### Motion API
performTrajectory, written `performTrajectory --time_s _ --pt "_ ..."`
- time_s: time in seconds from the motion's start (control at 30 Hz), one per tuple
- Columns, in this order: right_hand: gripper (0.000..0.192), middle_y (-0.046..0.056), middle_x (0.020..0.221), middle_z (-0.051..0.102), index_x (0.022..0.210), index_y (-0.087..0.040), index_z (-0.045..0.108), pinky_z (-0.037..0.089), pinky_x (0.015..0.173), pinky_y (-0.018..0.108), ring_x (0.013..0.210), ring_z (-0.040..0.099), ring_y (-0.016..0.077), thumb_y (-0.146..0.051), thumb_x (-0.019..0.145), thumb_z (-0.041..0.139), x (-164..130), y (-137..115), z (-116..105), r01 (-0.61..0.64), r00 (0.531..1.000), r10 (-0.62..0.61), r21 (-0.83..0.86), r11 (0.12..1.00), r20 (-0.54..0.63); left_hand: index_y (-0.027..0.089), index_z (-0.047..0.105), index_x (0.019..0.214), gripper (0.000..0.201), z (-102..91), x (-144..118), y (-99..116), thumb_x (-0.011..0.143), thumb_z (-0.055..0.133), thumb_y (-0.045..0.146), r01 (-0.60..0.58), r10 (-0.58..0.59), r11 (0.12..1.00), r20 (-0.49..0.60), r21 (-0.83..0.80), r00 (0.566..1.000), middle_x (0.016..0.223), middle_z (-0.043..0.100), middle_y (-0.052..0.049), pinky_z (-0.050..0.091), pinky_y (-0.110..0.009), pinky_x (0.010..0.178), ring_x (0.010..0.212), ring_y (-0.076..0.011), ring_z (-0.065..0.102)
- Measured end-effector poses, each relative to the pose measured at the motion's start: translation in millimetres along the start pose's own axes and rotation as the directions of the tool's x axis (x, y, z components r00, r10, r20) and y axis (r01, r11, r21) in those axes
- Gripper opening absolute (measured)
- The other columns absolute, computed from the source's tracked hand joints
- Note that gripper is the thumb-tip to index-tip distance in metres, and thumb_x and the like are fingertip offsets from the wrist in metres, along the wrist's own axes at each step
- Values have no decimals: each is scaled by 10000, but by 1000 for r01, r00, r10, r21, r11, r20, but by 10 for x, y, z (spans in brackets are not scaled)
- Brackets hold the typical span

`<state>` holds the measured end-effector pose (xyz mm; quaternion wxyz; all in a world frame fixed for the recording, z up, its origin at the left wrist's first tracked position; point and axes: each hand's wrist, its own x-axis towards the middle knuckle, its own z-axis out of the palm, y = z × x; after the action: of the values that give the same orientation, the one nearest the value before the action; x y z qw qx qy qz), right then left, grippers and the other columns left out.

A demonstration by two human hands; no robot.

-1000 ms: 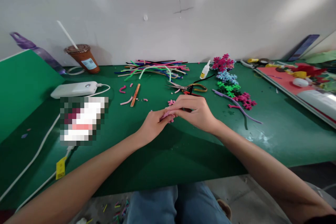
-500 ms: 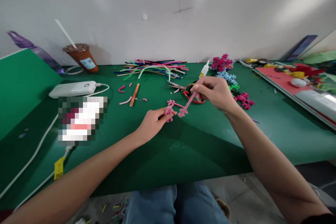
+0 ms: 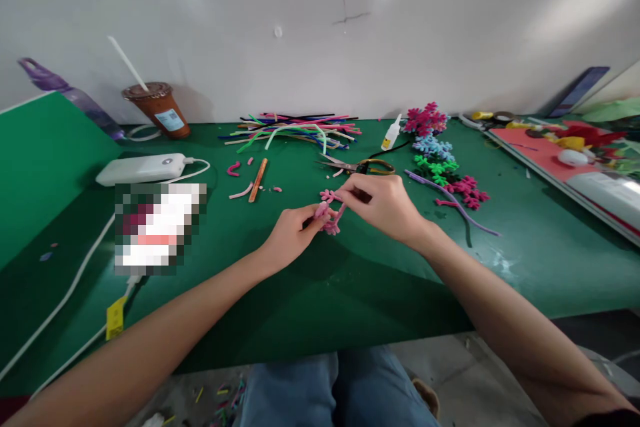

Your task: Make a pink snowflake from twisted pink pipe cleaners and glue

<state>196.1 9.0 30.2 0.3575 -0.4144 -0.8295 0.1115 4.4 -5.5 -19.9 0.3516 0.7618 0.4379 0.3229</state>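
Note:
Between finger and thumb, my left hand (image 3: 293, 235) pinches a pink pipe-cleaner shape (image 3: 331, 227) with looped, branching ends, held above the green table. My right hand (image 3: 377, 203) is closed at the same shape, its fingertips pinching a pink stem near the upper loops. Just beyond my right hand lie scissors (image 3: 345, 165), blades pointing left, partly hidden by the knuckles. Finished-looking pipe-cleaner snowflakes in magenta (image 3: 425, 119), light blue (image 3: 433, 145) and green (image 3: 436, 168) lie to the right. A purple pipe cleaner (image 3: 460, 205) rests beside them.
A heap of coloured pipe cleaners (image 3: 300, 130) lies by the wall. Nearby are a small glue bottle (image 3: 391, 133), a brown stick (image 3: 258, 180) and pink offcuts. A drink cup (image 3: 160, 113), white power bank (image 3: 143, 169) and cables occupy the left; a red board (image 3: 530, 153) stands right.
My right hand has moved left and down from the raised stem to the loops by my left hand. The scissor handles and purple pipe cleaner show more now. My left hand stays put.

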Motion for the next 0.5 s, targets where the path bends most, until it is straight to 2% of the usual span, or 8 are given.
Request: performTrajectory --time_s 0.13,0.27,0.5 --pt "190 2 732 686 821 -185 669 408 609 215 625 586 103 -245 899 506 -3 83 -89 113 993 -112 -51 992 23 211 661 1122 350 -12 -7 0 934 432 396 15 -16 1000 20 6 1000 894 728 -30 506 -272 748 766 -166 663" --pt "226 17 817 714 1037 -206 659 433 634 240 652 613 119 -282 928 477 -31 125 -68 189 982 -186 -100 977 34 220 667 1101 348 -28 3 16 946 404 387 8 -8 1000 35 8 999 843 711 -15 491 -250 723 729 -144 646" --pt "213 6 814 718 1004 -181 663 445 630 210 667 619 102 -219 929 468 -87 55 144 178 982 -181 -49 983 -62 179 678 860 264 -9 9 29 913 480 345 9 -11 999 39 51 999 764 706 -5 458 -230 655 693 -143 645"
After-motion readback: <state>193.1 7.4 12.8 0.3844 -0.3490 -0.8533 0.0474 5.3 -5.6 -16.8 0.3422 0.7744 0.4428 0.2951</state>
